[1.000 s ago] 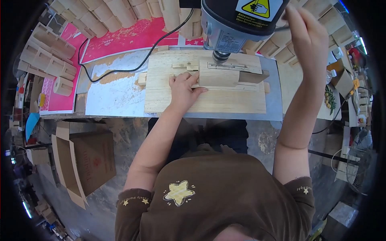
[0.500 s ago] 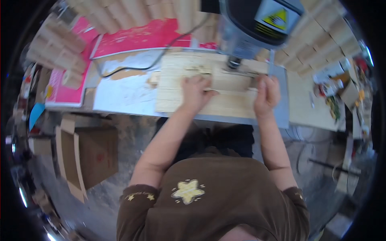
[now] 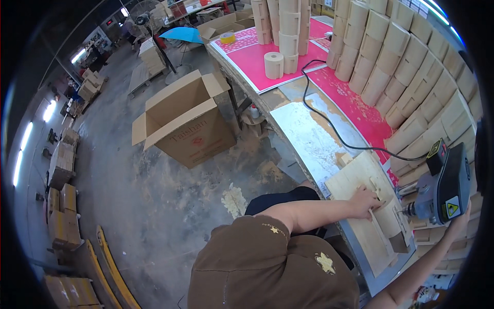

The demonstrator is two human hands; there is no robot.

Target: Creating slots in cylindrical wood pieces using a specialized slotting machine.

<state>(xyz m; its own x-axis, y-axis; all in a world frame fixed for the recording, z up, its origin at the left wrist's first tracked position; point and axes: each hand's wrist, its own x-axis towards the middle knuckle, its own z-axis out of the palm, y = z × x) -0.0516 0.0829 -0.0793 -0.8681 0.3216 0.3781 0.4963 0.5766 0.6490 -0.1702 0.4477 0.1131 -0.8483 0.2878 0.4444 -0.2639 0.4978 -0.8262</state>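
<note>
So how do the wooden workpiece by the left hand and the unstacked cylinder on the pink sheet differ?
The workpiece lies on its side on the board; the cylinder stands upright on the pink sheet. The workpiece is by the left hand; the cylinder is beside a taller stack. Both are pale, round-sided wood.

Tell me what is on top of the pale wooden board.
A wooden block lies on the board, with the left hand at one end. The surface beneath both is covered and unseen.
</note>
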